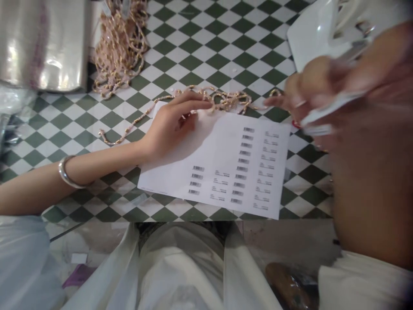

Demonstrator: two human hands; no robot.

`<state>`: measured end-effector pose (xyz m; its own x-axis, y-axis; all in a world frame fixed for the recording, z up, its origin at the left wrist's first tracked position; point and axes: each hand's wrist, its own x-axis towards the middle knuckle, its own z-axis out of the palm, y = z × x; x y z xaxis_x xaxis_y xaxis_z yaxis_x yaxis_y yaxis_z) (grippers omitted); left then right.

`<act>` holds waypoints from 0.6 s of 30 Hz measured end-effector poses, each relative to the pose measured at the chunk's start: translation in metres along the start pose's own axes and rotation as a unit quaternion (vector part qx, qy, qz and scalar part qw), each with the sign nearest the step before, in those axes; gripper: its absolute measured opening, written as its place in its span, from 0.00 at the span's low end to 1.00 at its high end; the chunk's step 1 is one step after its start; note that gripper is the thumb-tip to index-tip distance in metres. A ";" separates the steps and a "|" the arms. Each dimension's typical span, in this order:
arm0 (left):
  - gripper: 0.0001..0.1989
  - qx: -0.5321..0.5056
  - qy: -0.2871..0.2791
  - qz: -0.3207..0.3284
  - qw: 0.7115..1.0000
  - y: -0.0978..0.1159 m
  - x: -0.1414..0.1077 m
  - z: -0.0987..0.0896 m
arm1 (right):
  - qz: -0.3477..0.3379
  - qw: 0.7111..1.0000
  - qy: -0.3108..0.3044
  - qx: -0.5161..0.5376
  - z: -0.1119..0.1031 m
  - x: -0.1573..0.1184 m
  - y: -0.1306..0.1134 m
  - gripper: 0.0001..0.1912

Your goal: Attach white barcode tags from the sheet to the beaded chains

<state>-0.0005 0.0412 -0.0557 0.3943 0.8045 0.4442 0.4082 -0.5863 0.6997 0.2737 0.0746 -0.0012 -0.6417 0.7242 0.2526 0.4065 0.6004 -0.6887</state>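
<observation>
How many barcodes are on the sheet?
14 on the paper sheet: four in a short column near the lower left and ten in a longer column to its right. Others may be hidden under the left hand.

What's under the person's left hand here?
The left hand rests on a white paper barcode sheet and a strand of pink-and-gold beads; the palm hides what lies directly beneath it.

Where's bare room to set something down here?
Bare checkered tabletop lies between the bead pile and the white plastic piece up top, and right of the barcode sheet, below the right hand. Crowded where the left hand and loose bead strand meet the sheet's top edge.
</observation>
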 end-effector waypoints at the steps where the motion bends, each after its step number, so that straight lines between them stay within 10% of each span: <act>1: 0.14 -0.004 0.006 0.006 1.000 0.000 0.000 -0.002 | 0.005 0.993 0.036 0.114 0.004 0.002 -0.004 0.16; 4: 0.14 -0.021 0.009 0.020 1.000 0.008 0.002 -0.004 | 0.020 0.973 0.025 0.227 0.020 0.006 -0.016 0.02; 18: 0.18 0.044 -0.097 -0.018 0.994 0.040 0.019 0.009 | -0.025 0.994 0.099 -0.026 0.043 -0.001 -0.034 0.25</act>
<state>0.0306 0.0324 -0.0244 0.5268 0.7963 0.2973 0.4916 -0.5708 0.6576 0.2327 0.0385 -0.0068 -0.5239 0.7420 0.4182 0.4139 0.6509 -0.6365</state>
